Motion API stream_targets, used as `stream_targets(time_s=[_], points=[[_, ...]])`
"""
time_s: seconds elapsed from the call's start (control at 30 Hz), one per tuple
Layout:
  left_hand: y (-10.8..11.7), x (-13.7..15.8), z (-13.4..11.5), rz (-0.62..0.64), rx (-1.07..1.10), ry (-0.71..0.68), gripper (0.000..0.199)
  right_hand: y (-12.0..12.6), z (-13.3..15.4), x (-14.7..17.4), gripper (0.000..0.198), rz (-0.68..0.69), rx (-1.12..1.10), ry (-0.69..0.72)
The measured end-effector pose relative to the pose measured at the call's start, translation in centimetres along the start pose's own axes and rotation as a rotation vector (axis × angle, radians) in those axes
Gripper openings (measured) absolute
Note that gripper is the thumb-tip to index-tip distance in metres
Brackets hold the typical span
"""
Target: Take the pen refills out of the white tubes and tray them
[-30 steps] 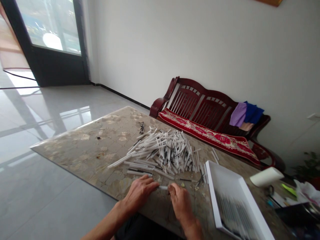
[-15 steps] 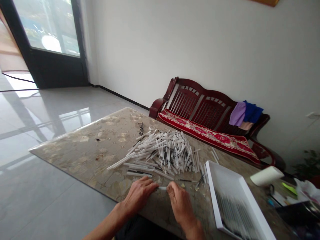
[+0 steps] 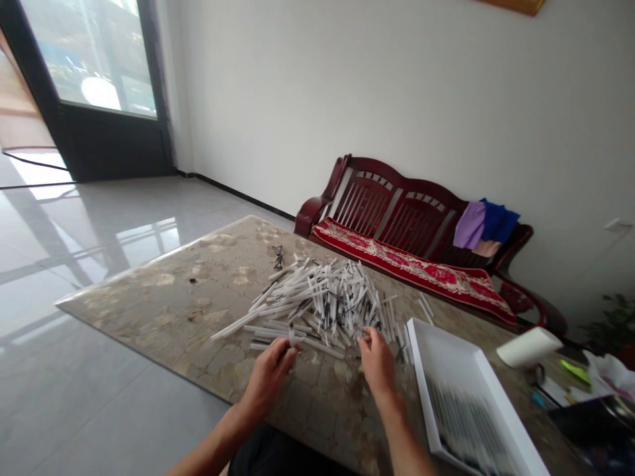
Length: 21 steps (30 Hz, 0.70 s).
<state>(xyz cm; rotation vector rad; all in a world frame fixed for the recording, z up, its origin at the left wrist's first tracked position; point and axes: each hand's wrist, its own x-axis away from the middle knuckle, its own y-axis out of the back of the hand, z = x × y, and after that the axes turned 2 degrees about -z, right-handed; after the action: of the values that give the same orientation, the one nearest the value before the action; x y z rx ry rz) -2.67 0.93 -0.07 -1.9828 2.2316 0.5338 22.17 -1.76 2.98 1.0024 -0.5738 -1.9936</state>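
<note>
My left hand (image 3: 272,365) is closed around a short whitish tube (image 3: 292,334) that pokes up from its fingers with a dark end on top. To its right, my right hand (image 3: 378,360) has its fingers pinched together at the near edge of the pile; whether anything is between the fingertips is too small to make out. Just beyond both hands spreads a heap of thin white and dark plastic tubes (image 3: 327,297). On the right stands a shallow white box (image 3: 421,370) with rows of slim grey and white sticks (image 3: 466,420) lying in it.
The patterned table (image 3: 163,311) has a tangle of black wire (image 3: 279,258) behind the heap. A white roll (image 3: 530,346), a bright green item (image 3: 575,371) and a dark container (image 3: 590,426) crowd the right side. A red wooden bench (image 3: 397,198) stands behind.
Both hands have moved apart and up the table. A whitish piece was held between them; now a tube stands up in the left hand, and the right hand reaches to the heap.
</note>
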Motion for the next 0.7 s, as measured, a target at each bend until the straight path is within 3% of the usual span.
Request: stream_targets(time_s=[0.07,0.2,0.33,0.57,0.7], points=[[0.0,-0.1,-0.2,-0.062,0.217,0.165,0.026,-0.3,-0.7,-1.1,0.038,-0.014,0.042,0.077],[-0.3,0.0,-0.8,-0.181,0.611,0.464,0.040,-0.9,-1.4,-1.7,0.027,0.006,0.050,0.095],[-0.3,0.1,-1.4,-0.280,0.805,0.672,0.051,-0.5,-1.0,-0.7,0.019,0.027,0.066,0.096],[-0.9,0.1,-2.2,-0.330,0.843,0.719,0.053,0.6,3.8,3.2,0.015,0.112,-0.033,0.264],[-1.2,0.3,-2.6,-0.272,0.822,0.675,0.049,0.9,5.7,3.6,0.017,0.093,-0.044,0.318]])
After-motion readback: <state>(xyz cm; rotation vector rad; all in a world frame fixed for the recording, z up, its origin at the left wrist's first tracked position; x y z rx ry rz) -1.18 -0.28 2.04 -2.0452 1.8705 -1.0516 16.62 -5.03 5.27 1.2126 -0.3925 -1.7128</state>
